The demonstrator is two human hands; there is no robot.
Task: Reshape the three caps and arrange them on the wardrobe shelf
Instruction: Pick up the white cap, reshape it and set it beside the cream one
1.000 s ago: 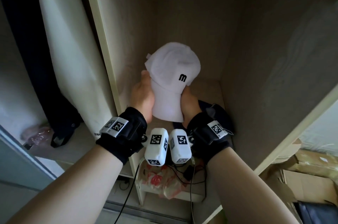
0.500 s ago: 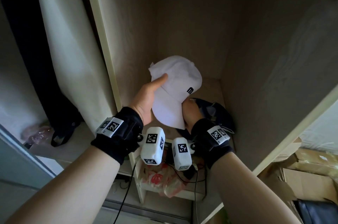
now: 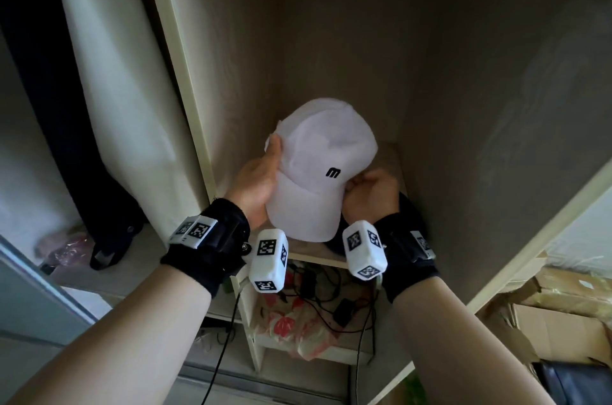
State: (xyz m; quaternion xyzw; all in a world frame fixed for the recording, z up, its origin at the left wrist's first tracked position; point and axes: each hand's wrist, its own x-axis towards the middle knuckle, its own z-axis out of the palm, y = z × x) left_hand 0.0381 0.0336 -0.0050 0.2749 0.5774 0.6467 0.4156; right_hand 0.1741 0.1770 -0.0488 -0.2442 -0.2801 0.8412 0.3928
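I hold a white cap point(image 3: 318, 169) with a small black logo inside the wardrobe compartment, its brim pointing toward me. My left hand point(image 3: 260, 184) cups the cap's left side, thumb on the crown. My right hand point(image 3: 372, 194) grips the right edge where brim meets crown. A dark cap point(image 3: 414, 219) lies on the wooden shelf point(image 3: 318, 255) below and behind my right wrist, mostly hidden. No third cap shows.
The compartment's side panels point(image 3: 198, 113) close in left and right. A pale garment point(image 3: 109, 73) and dark clothes hang to the left. Cables and a pink plastic bag point(image 3: 298, 328) fill the shelf below. Cardboard boxes point(image 3: 559, 312) sit at lower right.
The cap has turned so its brim faces me and its crown is rounder. My right hand moved from under the brim to its right edge. My left thumb slid up the crown.
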